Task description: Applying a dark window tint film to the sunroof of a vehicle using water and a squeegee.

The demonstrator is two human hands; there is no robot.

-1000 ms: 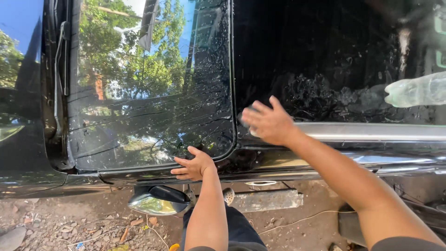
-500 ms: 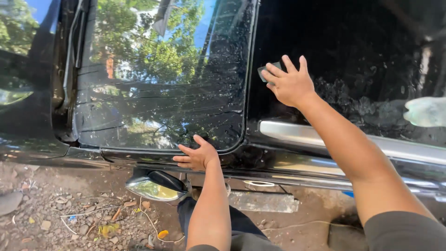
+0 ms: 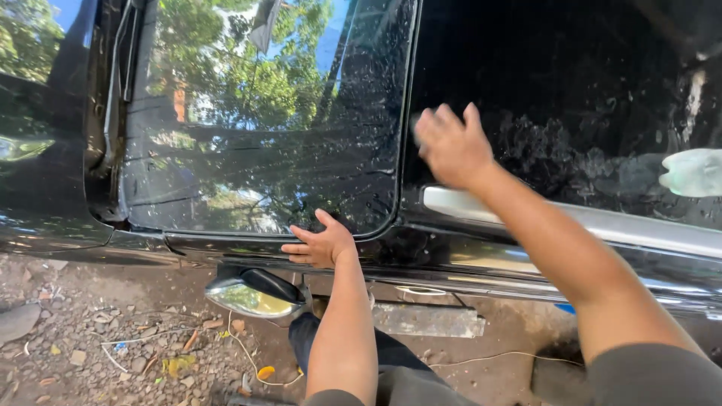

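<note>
I look down at a wet black car [image 3: 571, 68], its windshield [image 3: 263, 128] reflecting green trees and blue sky. My left hand [image 3: 322, 244] lies flat with fingers spread on the windshield's lower edge, holding nothing. My right hand [image 3: 451, 146], blurred, presses against the black roof panel just right of the windshield, above a chrome trim strip [image 3: 602, 222]; I cannot tell whether it grips anything. A chrome side mirror [image 3: 252, 295] sits just below the windshield. A patch of white foam [image 3: 693, 171] lies far right of the windshield.
</note>
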